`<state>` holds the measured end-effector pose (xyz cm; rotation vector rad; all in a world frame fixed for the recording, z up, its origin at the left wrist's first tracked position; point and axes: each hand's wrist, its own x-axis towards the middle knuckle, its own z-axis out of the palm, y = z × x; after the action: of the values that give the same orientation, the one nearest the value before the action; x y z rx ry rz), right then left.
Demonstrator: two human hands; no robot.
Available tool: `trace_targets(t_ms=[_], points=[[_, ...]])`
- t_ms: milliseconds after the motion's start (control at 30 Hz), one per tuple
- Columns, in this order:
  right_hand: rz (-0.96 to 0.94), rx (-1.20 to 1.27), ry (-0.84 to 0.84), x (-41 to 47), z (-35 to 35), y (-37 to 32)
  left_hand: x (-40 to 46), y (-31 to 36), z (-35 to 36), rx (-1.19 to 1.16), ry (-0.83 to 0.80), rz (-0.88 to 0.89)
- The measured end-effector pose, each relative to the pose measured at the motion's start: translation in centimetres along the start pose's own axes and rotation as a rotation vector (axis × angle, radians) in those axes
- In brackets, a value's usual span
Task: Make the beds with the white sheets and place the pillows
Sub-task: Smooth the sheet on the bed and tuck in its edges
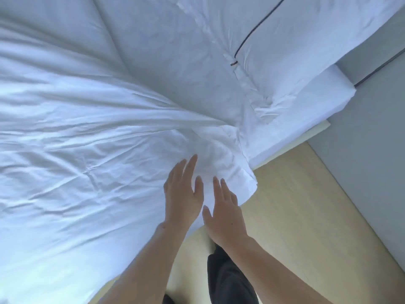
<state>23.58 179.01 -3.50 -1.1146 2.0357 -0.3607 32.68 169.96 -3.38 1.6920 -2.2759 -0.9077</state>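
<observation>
A wrinkled white sheet (87,139) covers most of the bed, bunched into folds near its corner (230,163) that hangs over the bed's edge. My left hand (183,194) lies flat on the sheet with fingers spread, just left of that corner. My right hand (223,211) hovers flat beside it, fingers apart, at the sheet's edge. Neither hand grips anything. A white pillow (295,47) with dark piping lies at the upper right, by the head of the bed. The mattress corner (311,110) shows bare white below the pillow.
Light wooden floor (295,216) runs along the right side of the bed. A grey wall or headboard panel (372,139) stands at the right. My dark trouser leg (228,279) is close to the bed's edge at the bottom.
</observation>
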Motion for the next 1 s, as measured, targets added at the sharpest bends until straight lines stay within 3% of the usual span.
trace_targets(t_ms=[100,300,500,667,833,1000], points=[[-0.136,-0.125,-0.060,-4.1,0.3,-5.3,-8.7,-3.8,-6.7,-0.018,0.045,-0.223],[-0.440,-0.374,-0.116,-14.4,4.2,-20.0,-24.7,-12.6,-22.3,0.047,0.165,-0.402],[-0.741,-0.487,-0.267,-28.5,15.9,-35.6,-39.5,-21.1,-36.8,-0.061,0.456,-0.575],[-0.969,-0.511,-0.356,-39.3,25.9,-46.5,-51.7,-29.2,-46.0,0.026,0.657,-0.712],[-1.075,-0.629,-0.407,-45.6,33.9,-53.6,-62.2,-38.2,-48.9,0.163,0.551,-0.890],[-1.189,-0.701,-0.482,-49.7,43.6,-59.4,-67.3,-47.9,-51.0,0.198,0.407,-0.979]])
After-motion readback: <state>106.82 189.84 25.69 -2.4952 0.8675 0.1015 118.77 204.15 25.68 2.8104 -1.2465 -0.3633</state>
